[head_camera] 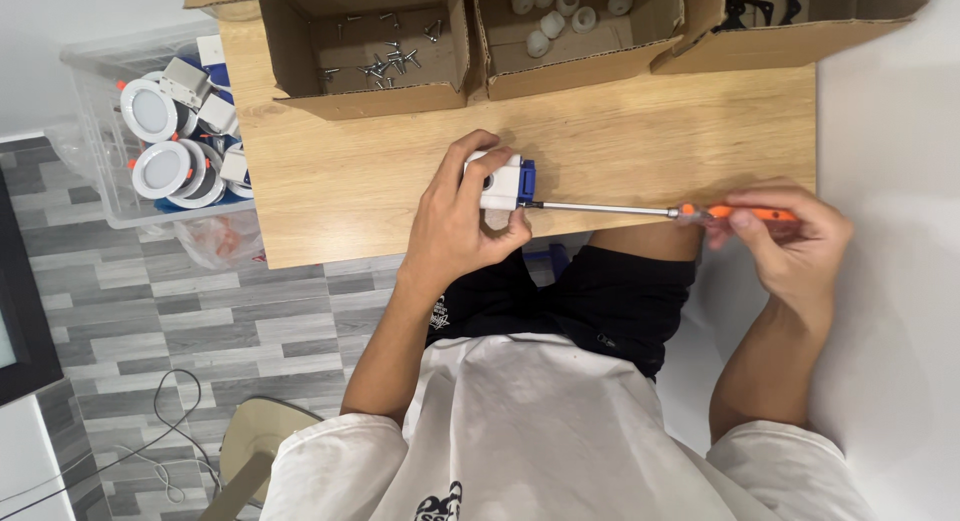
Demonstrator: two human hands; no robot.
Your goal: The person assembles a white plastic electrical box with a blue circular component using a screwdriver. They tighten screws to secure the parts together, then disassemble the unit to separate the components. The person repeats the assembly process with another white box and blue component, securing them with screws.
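My left hand grips a small white box-shaped part with a blue end, pressing it against the wooden table near its front edge. My right hand holds the orange handle of a long screwdriver. Its metal shaft runs level to the left and its tip meets the blue end of the part.
At the table's far edge stand three cardboard boxes: one with loose screws, one with white round parts, one with black parts. A clear plastic bin of round white lamps sits at the left on the grey plank floor.
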